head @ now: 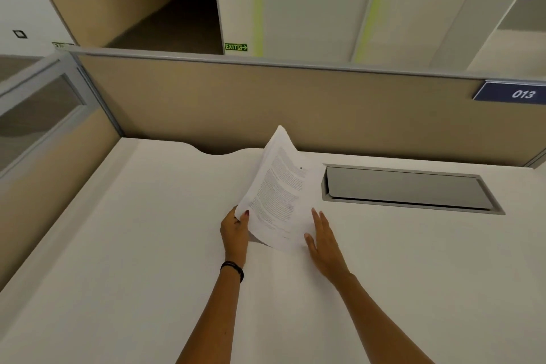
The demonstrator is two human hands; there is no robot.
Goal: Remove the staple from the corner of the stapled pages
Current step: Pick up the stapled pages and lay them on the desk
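Observation:
A stack of white printed pages (277, 189) lies near the middle of the white desk (133, 245), its left side lifted and curling up off the surface. My left hand (235, 230) grips the near left edge of the pages, thumb on top. My right hand (323, 241) rests flat and open on the desk, touching the pages' near right edge. The staple is too small to make out; a tiny dark dot shows near the far right part of the top page.
A grey metal cable flap (407, 188) is set into the desk to the right of the pages. A beige partition (266, 103) runs along the desk's back and left sides, with a blue "013" plate (514, 93) at the right.

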